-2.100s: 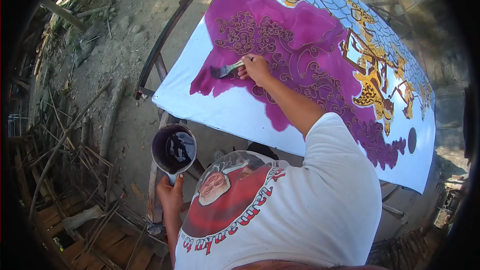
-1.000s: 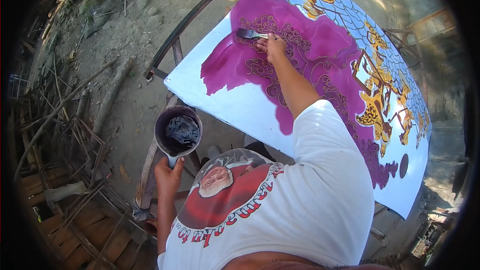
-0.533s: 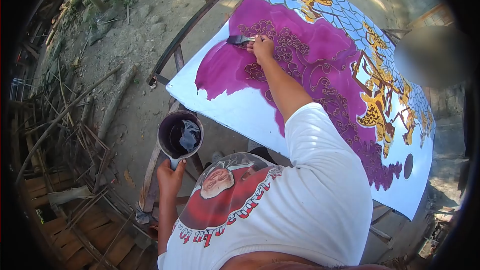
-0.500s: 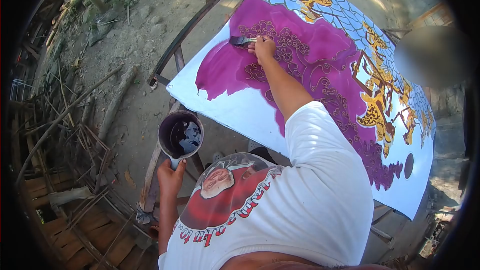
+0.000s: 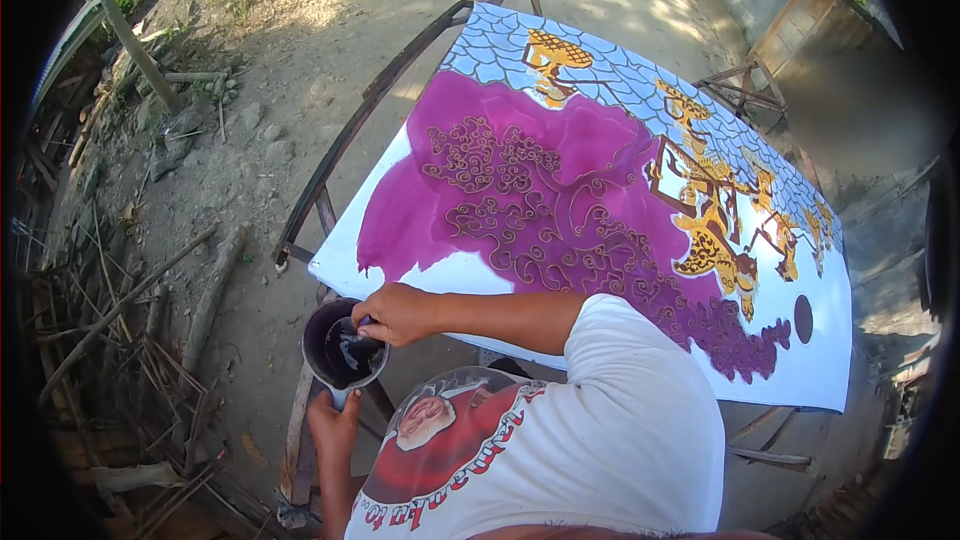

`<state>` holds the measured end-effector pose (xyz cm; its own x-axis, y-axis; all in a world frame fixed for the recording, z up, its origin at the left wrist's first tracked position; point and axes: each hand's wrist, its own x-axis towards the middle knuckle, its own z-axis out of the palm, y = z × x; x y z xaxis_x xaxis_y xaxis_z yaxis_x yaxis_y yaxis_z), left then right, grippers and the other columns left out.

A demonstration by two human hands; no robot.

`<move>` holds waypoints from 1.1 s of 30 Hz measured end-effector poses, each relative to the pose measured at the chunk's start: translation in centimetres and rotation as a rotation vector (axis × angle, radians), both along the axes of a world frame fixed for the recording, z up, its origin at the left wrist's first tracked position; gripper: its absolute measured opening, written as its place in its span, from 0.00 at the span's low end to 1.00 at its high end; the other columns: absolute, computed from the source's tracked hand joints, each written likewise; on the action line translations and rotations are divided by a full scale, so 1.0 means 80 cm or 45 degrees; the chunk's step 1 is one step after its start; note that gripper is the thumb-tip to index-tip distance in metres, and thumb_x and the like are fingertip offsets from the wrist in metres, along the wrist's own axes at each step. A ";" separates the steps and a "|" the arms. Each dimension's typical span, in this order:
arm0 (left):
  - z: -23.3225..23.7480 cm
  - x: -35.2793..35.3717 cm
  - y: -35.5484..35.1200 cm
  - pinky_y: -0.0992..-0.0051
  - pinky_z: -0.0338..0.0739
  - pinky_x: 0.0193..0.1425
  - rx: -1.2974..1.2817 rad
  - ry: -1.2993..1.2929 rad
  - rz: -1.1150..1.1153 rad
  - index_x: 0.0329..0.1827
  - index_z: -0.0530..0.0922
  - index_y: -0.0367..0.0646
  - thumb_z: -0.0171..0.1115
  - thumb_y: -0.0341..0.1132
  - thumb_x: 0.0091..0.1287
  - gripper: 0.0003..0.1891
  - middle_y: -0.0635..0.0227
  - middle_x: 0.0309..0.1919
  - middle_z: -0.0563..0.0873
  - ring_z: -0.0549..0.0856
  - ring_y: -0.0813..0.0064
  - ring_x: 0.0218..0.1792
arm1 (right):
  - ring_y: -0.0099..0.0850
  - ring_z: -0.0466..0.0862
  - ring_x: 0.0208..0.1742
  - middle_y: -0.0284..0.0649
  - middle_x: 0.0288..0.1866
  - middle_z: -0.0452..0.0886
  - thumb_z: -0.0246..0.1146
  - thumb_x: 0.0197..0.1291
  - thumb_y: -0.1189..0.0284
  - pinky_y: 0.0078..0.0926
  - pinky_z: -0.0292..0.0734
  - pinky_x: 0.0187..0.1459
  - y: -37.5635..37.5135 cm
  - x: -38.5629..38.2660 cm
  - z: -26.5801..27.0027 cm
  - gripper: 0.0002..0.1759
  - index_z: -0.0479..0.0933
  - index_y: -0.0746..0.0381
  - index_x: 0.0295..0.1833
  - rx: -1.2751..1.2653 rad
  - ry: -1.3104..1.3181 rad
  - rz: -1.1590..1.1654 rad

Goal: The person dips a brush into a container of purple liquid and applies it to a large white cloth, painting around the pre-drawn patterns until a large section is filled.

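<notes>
My left hand (image 5: 335, 422) grips the handle of a round pot (image 5: 325, 352) of dark liquid, below the near left corner of a stretched cloth (image 5: 830, 360). Over the pot's opening, my right hand (image 5: 395, 313) is closed on a brush (image 5: 366, 321); only a bit of its handle shows, and the bristles are hidden in the pot. A large wet purple area (image 5: 400, 210) covers the left and middle of the cloth, with brown and gold curls in it. Golden figures (image 5: 710, 245) and a blue scale pattern (image 5: 610, 65) lie to the right and at the top.
A dark wooden frame (image 5: 350, 130) runs along the cloth's left edge. Sticks and branches (image 5: 130, 330) lie on the ground at the left. A post (image 5: 137, 45) stands at the upper left, and a building with a door (image 5: 797, 18) is at the upper right.
My right hand has moved from the purple area down to the pot, bringing the brush into it. The view has tilted up, showing more ground and the building beyond the cloth.
</notes>
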<state>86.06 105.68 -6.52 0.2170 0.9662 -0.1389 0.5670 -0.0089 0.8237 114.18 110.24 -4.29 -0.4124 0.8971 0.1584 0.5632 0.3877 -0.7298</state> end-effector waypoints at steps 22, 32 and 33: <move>0.020 0.004 -0.016 0.73 0.66 0.26 -0.129 0.066 0.141 0.34 0.83 0.34 0.73 0.35 0.66 0.12 0.75 0.20 0.79 0.72 0.85 0.23 | 0.38 0.89 0.37 0.49 0.42 0.84 0.53 0.81 0.69 0.33 0.93 0.35 0.182 0.313 -0.126 0.14 0.71 0.69 0.59 -0.362 1.609 -1.422; 0.018 -0.003 -0.020 0.72 0.68 0.26 -0.138 0.150 0.138 0.35 0.83 0.34 0.73 0.37 0.66 0.13 0.73 0.19 0.80 0.73 0.84 0.23 | 0.41 0.90 0.42 0.53 0.47 0.85 0.53 0.81 0.69 0.34 0.94 0.41 0.245 0.355 -0.114 0.17 0.69 0.71 0.64 -0.202 1.577 -1.460; 0.017 -0.004 -0.019 0.72 0.68 0.26 -0.135 0.155 0.142 0.35 0.83 0.34 0.73 0.37 0.66 0.13 0.73 0.19 0.80 0.73 0.84 0.23 | 0.42 0.90 0.42 0.52 0.47 0.84 0.52 0.82 0.68 0.37 0.93 0.42 0.246 0.361 -0.115 0.17 0.69 0.70 0.63 -0.242 1.552 -1.438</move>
<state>85.71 104.14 -5.13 0.0845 0.9620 -0.2595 0.6549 0.1426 0.7421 143.10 129.95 -13.51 0.6851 0.6806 -0.2598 -0.4147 0.0711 -0.9072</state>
